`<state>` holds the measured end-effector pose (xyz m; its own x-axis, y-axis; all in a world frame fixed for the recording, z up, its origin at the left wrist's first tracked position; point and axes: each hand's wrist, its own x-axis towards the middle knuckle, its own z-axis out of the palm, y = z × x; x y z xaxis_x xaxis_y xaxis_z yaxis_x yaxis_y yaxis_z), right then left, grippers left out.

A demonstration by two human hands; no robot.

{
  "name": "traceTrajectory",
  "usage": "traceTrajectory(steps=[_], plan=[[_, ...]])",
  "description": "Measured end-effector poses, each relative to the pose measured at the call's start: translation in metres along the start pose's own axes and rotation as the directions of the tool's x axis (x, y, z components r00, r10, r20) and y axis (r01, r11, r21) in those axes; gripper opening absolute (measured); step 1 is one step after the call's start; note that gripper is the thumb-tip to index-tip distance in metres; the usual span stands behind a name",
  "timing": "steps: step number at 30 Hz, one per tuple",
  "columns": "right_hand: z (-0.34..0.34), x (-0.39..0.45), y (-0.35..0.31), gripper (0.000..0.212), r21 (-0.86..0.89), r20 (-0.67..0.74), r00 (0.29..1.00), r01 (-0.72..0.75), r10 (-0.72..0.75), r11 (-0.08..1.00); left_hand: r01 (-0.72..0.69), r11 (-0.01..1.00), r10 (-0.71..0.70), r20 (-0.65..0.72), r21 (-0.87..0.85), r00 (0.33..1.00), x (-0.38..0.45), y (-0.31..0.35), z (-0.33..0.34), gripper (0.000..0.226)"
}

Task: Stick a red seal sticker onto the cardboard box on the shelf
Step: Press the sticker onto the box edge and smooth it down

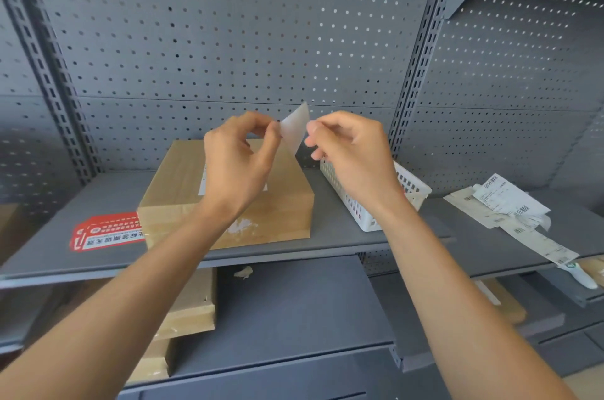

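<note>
Hands raised above brown taped cardboard box (225,193) on grey metal shelf (343,236): left hand (238,161) and right hand (353,151) each pinch a pale sticker sheet (295,128), white back showing. Step, apparently: peeling. Red seal stickers (106,233) lie left of box. Next: free the sticker, press onto box top.

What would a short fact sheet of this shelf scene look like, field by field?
Left hand: pinching the edge of a pale sheet
Right hand: fingertips at the sheet's other edge
Sheet: raised above the box, only its whitish side showing
Cardboard box: flat on the grey shelf, taped, no red sticker seen on it
Red sticker sheets: on the shelf, left of the box
White basket: right of the box
Paper labels: far right
</note>
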<state>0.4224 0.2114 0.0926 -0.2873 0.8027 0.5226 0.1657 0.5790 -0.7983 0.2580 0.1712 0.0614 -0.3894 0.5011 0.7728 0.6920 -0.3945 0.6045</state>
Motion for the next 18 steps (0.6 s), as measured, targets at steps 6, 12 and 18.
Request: traceTrajectory(steps=[6, 12, 18], plan=[[0.022, 0.003, -0.007, 0.024, 0.054, 0.047, 0.995, -0.087, 0.084, 0.995, -0.443, 0.838, 0.461, 0.022, 0.320, 0.887, -0.006, -0.018, -0.013, 0.020], [0.031, -0.001, -0.011, 0.011, 0.099, 0.091, 0.989, -0.130, 0.121, 0.987, -0.588, 0.693, 0.633, 0.040, 0.417, 0.773, -0.007, -0.024, -0.023, 0.016], [0.033, -0.005, -0.014, 0.011, 0.094, 0.079, 0.992, -0.110, 0.103, 0.989, -0.636, 0.631, 0.687, 0.061, 0.443, 0.724, -0.008, -0.021, -0.025, 0.014]])
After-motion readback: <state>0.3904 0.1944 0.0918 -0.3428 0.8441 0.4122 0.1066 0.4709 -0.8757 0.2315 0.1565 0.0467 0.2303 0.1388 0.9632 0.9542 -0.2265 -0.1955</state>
